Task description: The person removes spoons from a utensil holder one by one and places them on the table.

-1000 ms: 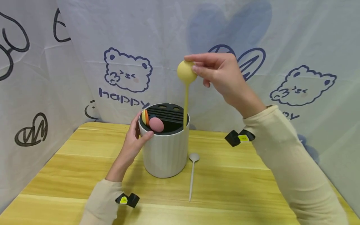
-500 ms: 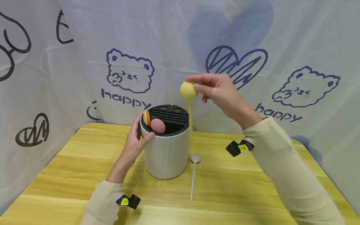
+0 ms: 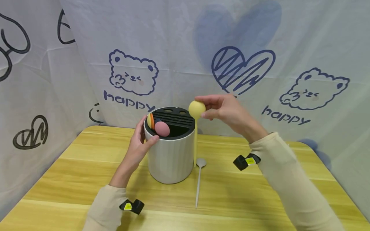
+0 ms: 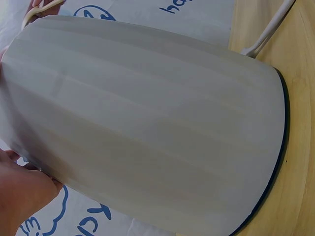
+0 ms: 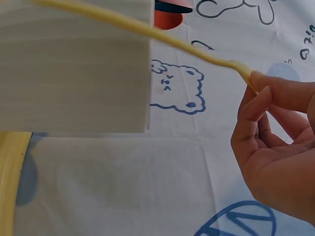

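Note:
A white ribbed holder (image 3: 171, 157) with a black slotted insert stands on the wooden table (image 3: 245, 195). My left hand (image 3: 138, 144) grips its rim on the left side; the holder's wall (image 4: 147, 123) fills the left wrist view. My right hand (image 3: 225, 112) pinches the bowl of a yellow spoon (image 3: 196, 109), whose handle hangs down just right of the holder, outside it. The right wrist view shows the yellow spoon (image 5: 197, 49) running from my fingertips (image 5: 258, 91) past the holder (image 5: 74, 69). A pink spoon (image 3: 162, 128) and an orange-yellow one (image 3: 149, 121) stick up inside the holder.
A grey spoon (image 3: 198, 179) lies on the table right of the holder, bowl pointing away from me. A printed cloth backdrop (image 3: 260, 64) closes off the back and both sides. Bare wood lies to the right and in front.
My right hand has lowered the yellow spoon from above the holder's opening down along its right side, outside the rim. My left hand has stayed on the holder.

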The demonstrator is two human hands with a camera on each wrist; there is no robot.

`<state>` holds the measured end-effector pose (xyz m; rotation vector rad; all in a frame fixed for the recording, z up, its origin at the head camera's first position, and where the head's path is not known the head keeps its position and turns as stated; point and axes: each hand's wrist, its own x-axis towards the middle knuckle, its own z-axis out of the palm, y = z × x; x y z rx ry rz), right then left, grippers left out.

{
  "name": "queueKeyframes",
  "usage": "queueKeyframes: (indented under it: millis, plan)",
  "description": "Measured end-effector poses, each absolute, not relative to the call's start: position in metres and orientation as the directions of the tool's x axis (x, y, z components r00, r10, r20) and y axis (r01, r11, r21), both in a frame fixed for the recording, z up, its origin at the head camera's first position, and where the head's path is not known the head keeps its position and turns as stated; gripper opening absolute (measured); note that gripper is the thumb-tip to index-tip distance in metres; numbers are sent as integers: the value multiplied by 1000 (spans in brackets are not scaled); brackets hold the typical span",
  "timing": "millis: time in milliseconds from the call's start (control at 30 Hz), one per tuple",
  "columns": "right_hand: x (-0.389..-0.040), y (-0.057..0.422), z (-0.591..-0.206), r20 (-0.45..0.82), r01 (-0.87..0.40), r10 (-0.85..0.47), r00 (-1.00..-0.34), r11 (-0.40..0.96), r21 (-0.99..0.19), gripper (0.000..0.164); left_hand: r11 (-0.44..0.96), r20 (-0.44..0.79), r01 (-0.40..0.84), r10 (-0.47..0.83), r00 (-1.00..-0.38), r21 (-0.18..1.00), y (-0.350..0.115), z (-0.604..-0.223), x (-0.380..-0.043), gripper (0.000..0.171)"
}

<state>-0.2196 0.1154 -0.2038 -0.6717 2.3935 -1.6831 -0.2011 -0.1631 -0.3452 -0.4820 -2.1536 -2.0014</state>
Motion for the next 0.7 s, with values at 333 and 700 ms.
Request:
queueKeyframes:
  millis: [333,700]
  plan:
    - [-219,121,-226,108,-241,-408,-907,291,-926,52,53,329,337,123,-936,940,-164,-345,-199,80]
    - [-224,134,-253,107,-231,-403,-909,274,-934,54,59,332,341,119,-936,938,-163,-345,-200,80]
